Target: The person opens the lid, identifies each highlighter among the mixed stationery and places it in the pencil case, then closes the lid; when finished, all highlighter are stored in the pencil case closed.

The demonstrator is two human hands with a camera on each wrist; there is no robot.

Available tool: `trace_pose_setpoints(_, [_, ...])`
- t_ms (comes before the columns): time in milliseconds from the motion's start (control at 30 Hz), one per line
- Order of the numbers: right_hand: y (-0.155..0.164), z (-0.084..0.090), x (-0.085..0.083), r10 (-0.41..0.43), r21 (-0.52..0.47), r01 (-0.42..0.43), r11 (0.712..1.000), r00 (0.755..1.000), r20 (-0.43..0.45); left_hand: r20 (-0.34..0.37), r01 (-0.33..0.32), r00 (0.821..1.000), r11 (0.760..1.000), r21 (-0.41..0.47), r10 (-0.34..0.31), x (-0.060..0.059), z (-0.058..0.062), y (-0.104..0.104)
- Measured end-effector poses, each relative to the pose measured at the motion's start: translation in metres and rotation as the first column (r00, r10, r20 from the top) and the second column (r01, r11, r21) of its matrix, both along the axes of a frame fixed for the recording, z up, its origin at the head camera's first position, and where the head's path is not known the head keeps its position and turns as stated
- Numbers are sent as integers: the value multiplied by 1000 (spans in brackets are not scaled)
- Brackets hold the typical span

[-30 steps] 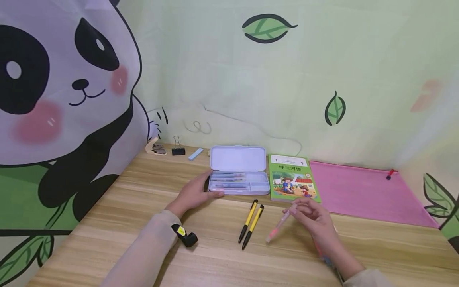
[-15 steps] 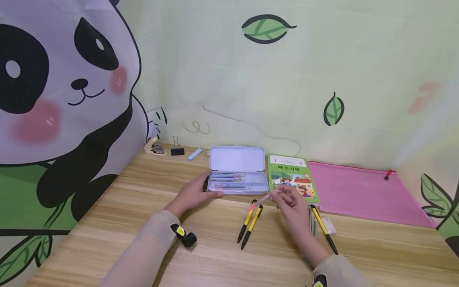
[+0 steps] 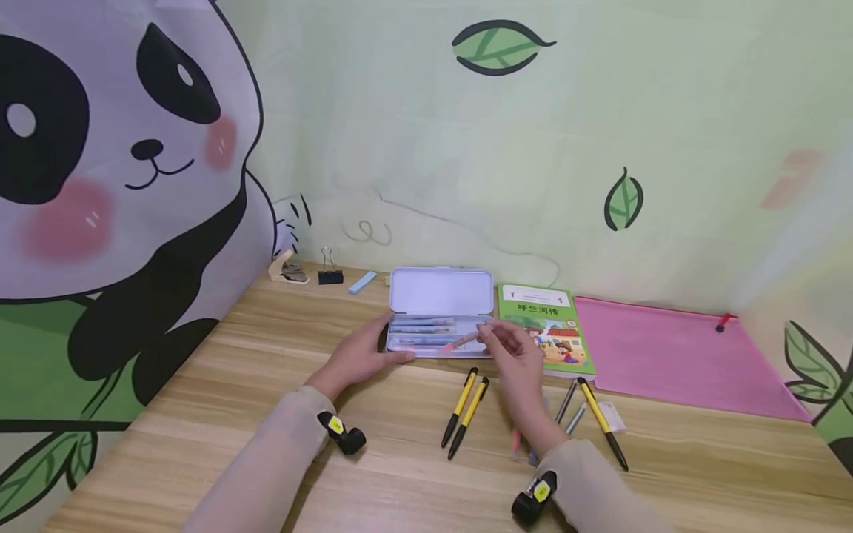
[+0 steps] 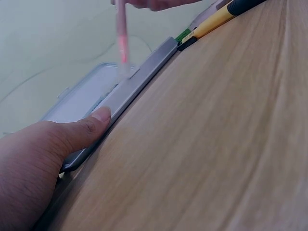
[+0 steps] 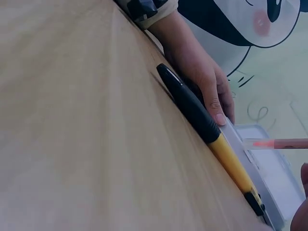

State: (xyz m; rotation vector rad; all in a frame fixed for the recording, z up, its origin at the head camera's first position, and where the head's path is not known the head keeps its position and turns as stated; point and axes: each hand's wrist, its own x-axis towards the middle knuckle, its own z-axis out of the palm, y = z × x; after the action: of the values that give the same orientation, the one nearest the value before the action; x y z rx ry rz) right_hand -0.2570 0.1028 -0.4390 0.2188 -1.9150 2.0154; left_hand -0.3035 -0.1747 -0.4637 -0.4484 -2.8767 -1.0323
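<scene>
Two hands | left (image 3: 360,359) steadies pencil case (image 3: 440,296) | right (image 3: 516,355) pinches pink pen (image 3: 461,342)

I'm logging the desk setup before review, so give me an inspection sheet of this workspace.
Surface: wooden desk, light grain.
Job's things: open pencil case with pens inside; pink pen held over its tray.
Clutter: two yellow-black pens lying side by side; another yellow-black pen and grey pens by the right forearm; green book; pink pouch; binder clip; blue eraser.
Hands: left hand rests against the case's left end, thumb on its front edge; right hand pinches the pink pen.
Cables: thin white cable along the wall.
Surroundings: green leaf-print backdrop, panda picture at left.
</scene>
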Motion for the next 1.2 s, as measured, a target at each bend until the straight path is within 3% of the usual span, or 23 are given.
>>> trace_pose_setpoints(267, [-13,2,-8,54,-10,-54,998,998,-29,2,-2,1000,1000,-10,2,-1,-1,0])
trace_pose_setpoints(667, [-12,2,-19,152,137,-165,977,983,101,-1,-4,1000,1000,-23,4,-2,0,-1])
trace_pose_setpoints(900, [-13,5,-23,171,243,-193,951,979,106,10,-13,1000,1000,-26,14,-2,-2,-1])
trace_pose_setpoints(1000, [-17,4,-25,155,404,-172,898,985,74,-1,-12,1000,1000,-29,12,-2,-3,-3])
trace_pose_setpoints(1100, [-19,1,-27,126,593,-103,799,992,2,-7,-2,1000,1000,-30,1,-2,-3,-3])
trace_pose_setpoints(1200, [-20,-3,-30,120,698,-35,715,990,-73,-7,1,1000,1000,-14,-1,-3,-2,-4])
